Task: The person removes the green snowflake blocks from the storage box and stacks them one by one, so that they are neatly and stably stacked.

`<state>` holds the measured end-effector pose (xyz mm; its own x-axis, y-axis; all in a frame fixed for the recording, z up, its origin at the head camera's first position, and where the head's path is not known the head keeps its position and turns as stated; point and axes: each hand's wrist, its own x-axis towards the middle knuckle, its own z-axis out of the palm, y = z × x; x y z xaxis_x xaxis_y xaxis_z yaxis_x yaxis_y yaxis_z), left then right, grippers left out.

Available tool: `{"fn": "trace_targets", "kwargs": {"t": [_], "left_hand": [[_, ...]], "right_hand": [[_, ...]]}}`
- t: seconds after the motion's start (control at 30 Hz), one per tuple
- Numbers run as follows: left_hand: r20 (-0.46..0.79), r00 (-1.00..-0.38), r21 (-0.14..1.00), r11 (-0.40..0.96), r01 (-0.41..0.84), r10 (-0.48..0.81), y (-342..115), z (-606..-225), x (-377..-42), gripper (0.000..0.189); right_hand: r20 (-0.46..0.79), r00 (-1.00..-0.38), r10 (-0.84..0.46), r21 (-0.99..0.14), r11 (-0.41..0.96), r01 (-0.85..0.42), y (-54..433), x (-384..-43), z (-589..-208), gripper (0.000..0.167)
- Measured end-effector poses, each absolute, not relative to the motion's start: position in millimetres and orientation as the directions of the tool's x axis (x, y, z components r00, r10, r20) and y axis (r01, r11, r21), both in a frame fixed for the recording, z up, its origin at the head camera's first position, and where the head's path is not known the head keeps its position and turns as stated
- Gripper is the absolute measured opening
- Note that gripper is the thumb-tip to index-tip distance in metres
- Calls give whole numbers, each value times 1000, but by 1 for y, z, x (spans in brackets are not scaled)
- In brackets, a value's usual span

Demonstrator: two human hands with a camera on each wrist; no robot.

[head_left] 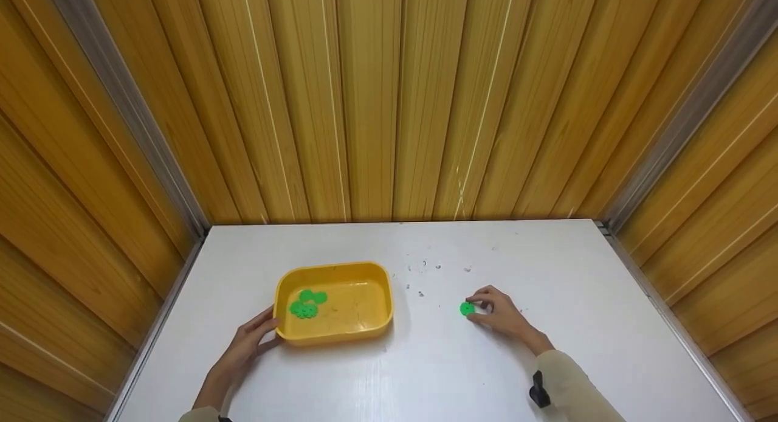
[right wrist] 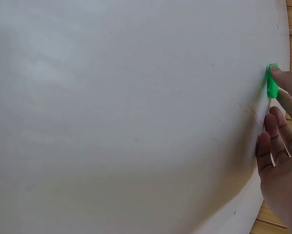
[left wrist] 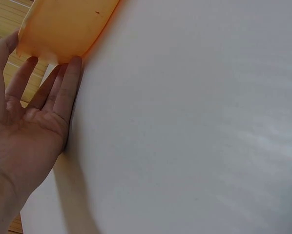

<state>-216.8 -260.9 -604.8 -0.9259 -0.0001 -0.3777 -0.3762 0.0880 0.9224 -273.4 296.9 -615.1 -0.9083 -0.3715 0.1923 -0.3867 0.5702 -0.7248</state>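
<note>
On the right side of the white table, my right hand (head_left: 499, 313) pinches a green disc (head_left: 467, 308) between thumb and index finger. The right wrist view shows the disc (right wrist: 272, 83) edge-on and rather thick; whether it is one piece or a small stack I cannot tell. My left hand (head_left: 246, 343) touches the left end of a yellow plastic tub (head_left: 371, 332), its fingers mostly straight against the outer wall, as the left wrist view shows. Inside the tub, toward the left, lie several green notched discs (head_left: 304, 309), some overlapping.
The white table (head_left: 377, 385) carries small dark marks (head_left: 421, 294) between the tub and my right hand. Yellow wood-patterned panels (head_left: 371, 106) wall the back and both sides, with grey metal posts (head_left: 127, 93) at the corners.
</note>
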Motion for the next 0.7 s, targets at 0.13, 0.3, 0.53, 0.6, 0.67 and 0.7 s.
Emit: {"fn": "trace_targets", "kwargs": {"t": [0.13, 0.3, 0.53, 0.6, 0.67, 0.7], "left_hand": [[-375, -927, 923, 88, -373, -2, -261, -604, -216, 69], [-353, -935, 934, 64, -351, 24, -261, -605, -216, 67], [-364, -931, 930, 62, -362, 18, -263, -605, -216, 70], [-366, -930, 929, 60, -365, 18, -263, -605, -216, 69], [-368, -929, 928, 61, -367, 19, -262, -605, -217, 68], [-370, -929, 928, 62, -368, 20, -262, -605, -217, 68]], "right_hand": [[178, -911, -372, -724, 578, -377, 298, -274, -614, 37], [155, -910, -384, -725, 582, -369, 301, -278, -607, 40], [156, -888, -432, -737, 548, -396, 297, -291, -589, 38], [148, -884, -443, -739, 544, -397, 294, -294, -583, 39], [148, -880, -450, -739, 541, -401, 290, -297, -577, 41], [150, -878, -455, -739, 538, -405, 287, -299, -574, 41]]}}
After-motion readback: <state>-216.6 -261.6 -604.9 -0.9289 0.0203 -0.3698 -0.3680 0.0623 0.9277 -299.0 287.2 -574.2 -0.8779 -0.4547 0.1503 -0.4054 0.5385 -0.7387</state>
